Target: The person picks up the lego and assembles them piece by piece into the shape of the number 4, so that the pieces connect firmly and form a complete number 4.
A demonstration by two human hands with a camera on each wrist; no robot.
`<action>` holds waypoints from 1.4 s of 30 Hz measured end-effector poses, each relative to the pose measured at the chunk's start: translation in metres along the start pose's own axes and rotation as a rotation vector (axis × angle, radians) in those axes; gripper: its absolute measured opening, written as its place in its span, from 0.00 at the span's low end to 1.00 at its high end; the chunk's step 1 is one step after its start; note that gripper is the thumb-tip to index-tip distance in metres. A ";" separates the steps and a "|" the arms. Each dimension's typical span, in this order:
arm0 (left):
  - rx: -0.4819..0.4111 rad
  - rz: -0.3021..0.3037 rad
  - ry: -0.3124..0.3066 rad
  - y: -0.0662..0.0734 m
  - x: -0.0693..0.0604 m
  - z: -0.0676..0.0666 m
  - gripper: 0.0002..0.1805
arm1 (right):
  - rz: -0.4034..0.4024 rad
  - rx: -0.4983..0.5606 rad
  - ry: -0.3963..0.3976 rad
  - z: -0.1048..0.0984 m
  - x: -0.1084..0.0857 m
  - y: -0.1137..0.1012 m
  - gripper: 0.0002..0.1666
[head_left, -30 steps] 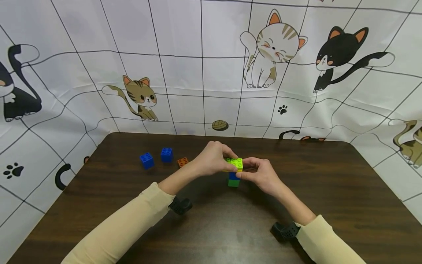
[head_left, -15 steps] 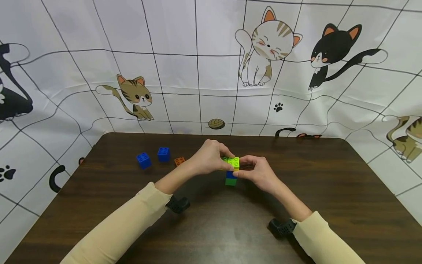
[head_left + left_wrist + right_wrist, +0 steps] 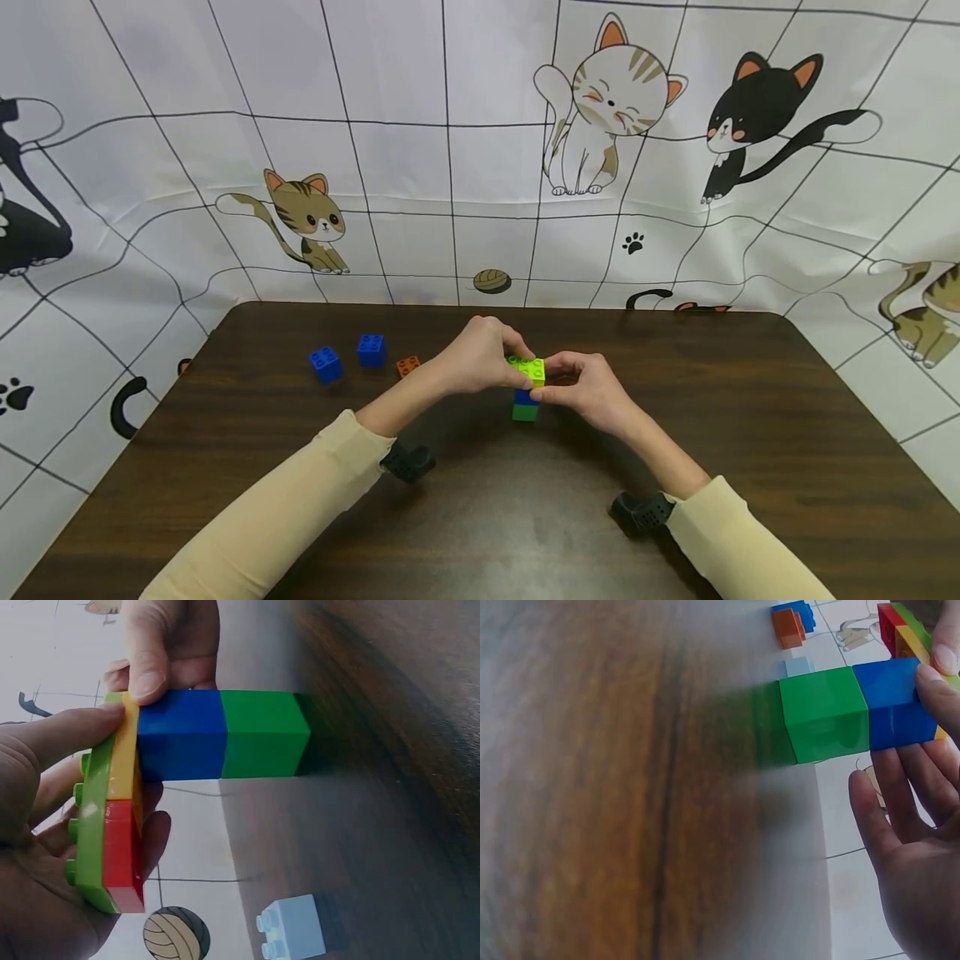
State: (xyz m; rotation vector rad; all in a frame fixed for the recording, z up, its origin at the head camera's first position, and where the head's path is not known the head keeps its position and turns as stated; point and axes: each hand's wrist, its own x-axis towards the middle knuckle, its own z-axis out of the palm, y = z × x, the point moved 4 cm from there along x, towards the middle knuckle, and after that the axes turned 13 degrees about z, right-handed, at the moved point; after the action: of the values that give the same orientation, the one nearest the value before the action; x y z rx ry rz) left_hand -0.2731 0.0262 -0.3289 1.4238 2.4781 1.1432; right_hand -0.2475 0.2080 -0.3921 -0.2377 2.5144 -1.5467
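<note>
Currently stacked: a green brick (image 3: 525,412) at the bottom, a blue brick (image 3: 527,397) on it, then a yellow brick (image 3: 124,761) and a red brick (image 3: 124,851) side by side beneath one lime brick (image 3: 534,371); the red one overhangs.
Stack's place: upright between the hands, its foot seemingly on the counter (image 3: 495,517).
Left hand (image 3: 480,358): grips the upper bricks, thumb on the near side.
Right hand (image 3: 592,390): steadies the stack, thumb on the blue brick by the yellow seam, fingers behind.
Progress: five bricks assembled; no gap shows under the yellow, so that joint looks nearly or fully seated.
Unjoined: first blue cube (image 3: 326,365), second blue cube (image 3: 371,351), orange brick (image 3: 408,366) and pale blue brick (image 3: 296,928), all on the left part.
In the way: the left forearm reaches across near the orange brick; from the head view, fingers cover the red brick.
</note>
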 end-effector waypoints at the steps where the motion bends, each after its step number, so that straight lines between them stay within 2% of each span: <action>1: 0.002 0.004 -0.004 0.000 0.001 0.000 0.13 | -0.003 0.003 0.005 -0.001 0.000 0.000 0.22; 8: 0.017 -0.036 -0.035 -0.004 0.001 0.000 0.12 | -0.002 0.013 -0.020 0.004 0.003 0.004 0.22; 14: 0.029 0.019 -0.026 -0.002 0.004 0.000 0.13 | -0.001 -0.001 0.001 -0.001 0.002 0.002 0.22; 19: 0.061 0.034 -0.059 -0.004 -0.004 0.001 0.17 | 0.017 -0.038 0.010 -0.004 -0.002 0.002 0.22; 23: 0.063 -0.004 -0.055 -0.008 -0.020 -0.010 0.22 | 0.021 -0.044 0.016 -0.003 -0.002 0.001 0.22; 30: 0.054 -0.112 -0.026 -0.022 -0.056 -0.042 0.29 | 0.038 -0.043 0.020 -0.001 0.000 -0.001 0.23; 32: 0.058 -0.116 -0.012 -0.026 -0.066 -0.051 0.29 | 0.041 -0.041 0.021 -0.002 0.000 -0.001 0.23; 38: 0.121 -0.128 0.101 -0.042 -0.099 -0.072 0.28 | 0.032 -0.029 0.008 -0.002 0.000 -0.001 0.23; 42: 0.158 -0.147 0.189 -0.058 -0.120 -0.085 0.27 | 0.027 -0.020 -0.001 -0.001 0.000 0.000 0.23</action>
State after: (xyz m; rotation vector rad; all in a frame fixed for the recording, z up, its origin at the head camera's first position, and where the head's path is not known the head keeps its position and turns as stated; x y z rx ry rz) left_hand -0.2801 -0.1315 -0.3388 1.1917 2.8056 1.1236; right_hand -0.2477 0.2087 -0.3918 -0.2060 2.5221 -1.5121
